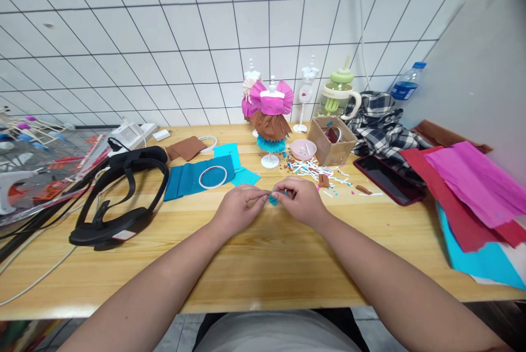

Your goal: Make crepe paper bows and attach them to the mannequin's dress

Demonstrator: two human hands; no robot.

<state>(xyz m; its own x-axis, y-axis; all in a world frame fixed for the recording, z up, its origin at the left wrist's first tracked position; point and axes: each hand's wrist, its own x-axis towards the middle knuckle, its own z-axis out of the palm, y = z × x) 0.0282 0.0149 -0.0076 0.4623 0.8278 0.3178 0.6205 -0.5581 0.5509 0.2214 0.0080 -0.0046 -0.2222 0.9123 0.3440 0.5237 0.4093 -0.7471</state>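
My left hand point(239, 208) and my right hand point(302, 201) meet above the middle of the wooden table. Between their pinched fingertips is a small piece of blue crepe paper point(273, 200), mostly covered by the fingers. Just beyond stands a miniature dress form point(272, 111) in a pink top, a brown ruffled skirt and a blue fringe. To the left lie folded teal paper point(184, 181), light blue squares point(245, 177) and a roll of white-edged tape point(212, 177). White paper scraps point(314, 170) are scattered beyond my right hand.
A black headset point(119, 198) and cables lie left. Behind are a bare dress form point(306, 92), a pink dish point(303, 149), a cardboard box point(332, 141) and a green-lidded jug point(337, 92). A phone point(388, 178) and pink paper sheets point(480, 179) lie right.
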